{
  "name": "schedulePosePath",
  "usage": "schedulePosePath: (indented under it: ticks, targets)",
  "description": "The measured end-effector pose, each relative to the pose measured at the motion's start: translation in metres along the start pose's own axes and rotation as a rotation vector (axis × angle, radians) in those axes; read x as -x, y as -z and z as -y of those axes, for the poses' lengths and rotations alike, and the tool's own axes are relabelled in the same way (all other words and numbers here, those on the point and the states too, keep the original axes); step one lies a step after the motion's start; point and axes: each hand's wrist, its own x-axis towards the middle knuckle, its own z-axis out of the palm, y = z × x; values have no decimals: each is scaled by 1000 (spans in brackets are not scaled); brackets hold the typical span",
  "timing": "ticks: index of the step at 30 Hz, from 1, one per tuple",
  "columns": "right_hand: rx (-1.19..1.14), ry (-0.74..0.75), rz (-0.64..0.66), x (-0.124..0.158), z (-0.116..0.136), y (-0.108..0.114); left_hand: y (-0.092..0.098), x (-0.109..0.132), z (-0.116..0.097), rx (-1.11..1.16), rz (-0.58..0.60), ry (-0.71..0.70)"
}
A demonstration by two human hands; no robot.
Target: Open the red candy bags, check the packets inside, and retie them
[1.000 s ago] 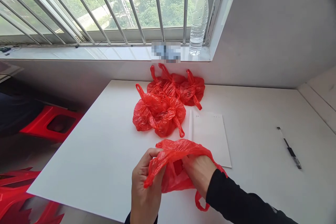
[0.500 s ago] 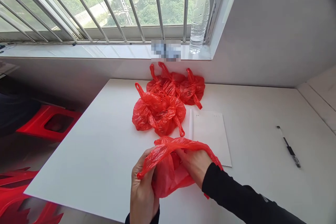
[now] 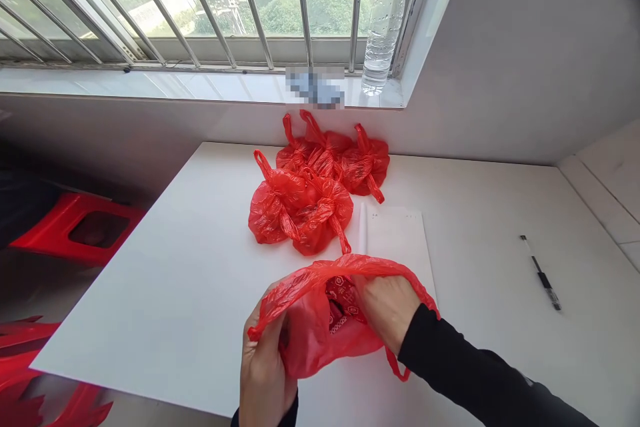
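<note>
My left hand [image 3: 267,353] grips the left rim of a red plastic bag [image 3: 320,340], thumb in front of the plastic. The bag's mouth faces up toward me, and one handle loop dangles at its right. Inside it shows a red fabric-like item with a white and dark pattern [image 3: 343,300]. My right hand [image 3: 393,307] reaches into the bag beside this patterned item. Its fingers are hidden by the bag, so whether they hold the item cannot be seen.
Several knotted red plastic bags [image 3: 305,207] are bunched on the white table [image 3: 165,280] by the wall. A white notepad [image 3: 400,233] lies behind my bag, a pen [image 3: 543,277] to the right. A water bottle [image 3: 383,33] stands on the windowsill. Red stools [image 3: 60,230] are at left.
The bag's mouth has widened, and the patterned item now shows inside. My right hand has shifted slightly right within the bag. My left hand keeps its hold on the rim.
</note>
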Motion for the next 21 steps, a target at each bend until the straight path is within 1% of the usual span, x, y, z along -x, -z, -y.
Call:
schedulePosePath:
  ticks: [2,4,8,11,15,18,21]
  targets:
    - [4,-22,9,1,1,0,-1,1,-2,12,-61,37]
    - [-3,-29,13,3,3,1,-1,1,-3,38,-93,75]
    - [-170,21,-14,9,8,7,-1,2,-4,47,-128,105]
    - [-242,-23,-10,9,12,7,-2,3,-4,23,-104,98]
    - [-148,22,0,6,18,-5,-2,4,-3,34,-78,105]
    - [-70,1,27,3,21,-14,-2,4,-2,13,11,67]
    - [-80,-14,-2,1,19,-15,-3,4,-1,-16,105,23]
